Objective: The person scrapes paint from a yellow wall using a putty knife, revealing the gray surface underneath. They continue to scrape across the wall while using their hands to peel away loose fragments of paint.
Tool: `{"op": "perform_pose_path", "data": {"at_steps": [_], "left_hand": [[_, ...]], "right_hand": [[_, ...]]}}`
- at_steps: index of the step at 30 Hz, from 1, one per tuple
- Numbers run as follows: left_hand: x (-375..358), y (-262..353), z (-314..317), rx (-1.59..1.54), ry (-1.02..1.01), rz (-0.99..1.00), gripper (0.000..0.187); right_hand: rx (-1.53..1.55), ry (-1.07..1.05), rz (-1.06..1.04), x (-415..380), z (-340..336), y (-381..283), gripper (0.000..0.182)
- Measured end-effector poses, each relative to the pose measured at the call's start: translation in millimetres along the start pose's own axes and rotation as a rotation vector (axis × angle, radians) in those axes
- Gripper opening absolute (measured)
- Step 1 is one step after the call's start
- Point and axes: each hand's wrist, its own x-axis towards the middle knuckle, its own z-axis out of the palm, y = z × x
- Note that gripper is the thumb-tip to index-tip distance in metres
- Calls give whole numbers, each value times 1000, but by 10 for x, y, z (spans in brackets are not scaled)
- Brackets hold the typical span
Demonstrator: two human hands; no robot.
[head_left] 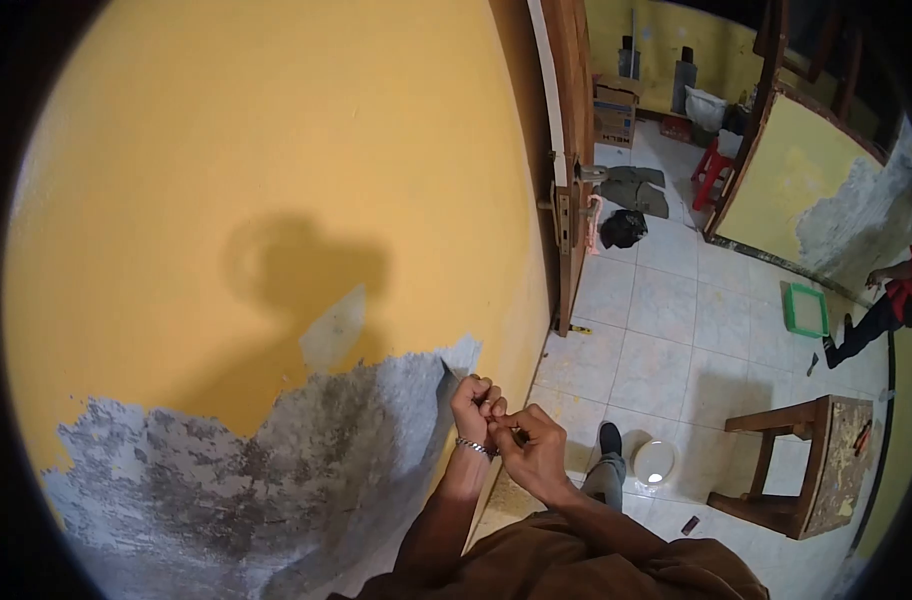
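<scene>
Head view: both hands (504, 425) curled shut, touching, beside scraped wall (276, 480).

Head view, down toward wall (276, 150)

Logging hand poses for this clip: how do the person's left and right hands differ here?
The left hand is fisted against the scraped wall; the right hand sits lower, off the wall, fingers pinched at the left wrist. The left wrist wears a bracelet; the right shows none. Both are bare, close together.

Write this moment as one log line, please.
left hand: fisted by scraped wall patch | right hand: pinching something small, unclear | wooden stool: right, on tiles
</scene>
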Motion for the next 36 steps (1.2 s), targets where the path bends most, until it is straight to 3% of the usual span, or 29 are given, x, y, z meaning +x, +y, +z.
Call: {"op": "perform_pose_path", "data": {"at_steps": [5, 10, 13, 16, 21, 26, 30, 32, 36], "left_hand": [[-40, -54, 94, 76, 51, -29, 29], [97, 58, 18, 129, 13, -38, 29], [-7, -86, 59, 100, 52, -16, 26], [147, -57, -41, 34, -4, 19, 25], [79, -147, 92, 118, 74, 5, 26], [233, 39, 8, 123, -24, -61, 26], [232, -158, 67, 106, 49, 19, 26], [228, -151, 12, 50, 34, 20, 25], [320, -153, 59, 85, -33, 29, 21]], "right_hand": [[30, 31, 87, -41, 26, 29, 8], [13, 60, -6, 37, 180, 110, 7], [35, 44, 99, -29, 57, 90, 8], [20, 36, 74, 57, 56, 93, 6], [39, 47, 123, 49, 15, 167, 6], [27, 51, 19, 133, 175, 160, 6], [96, 44, 138, 117, 18, 242, 7], [20, 40, 62, 140, 11, 211, 7], [78, 31, 126, 100, 85, 344, 6]]}}
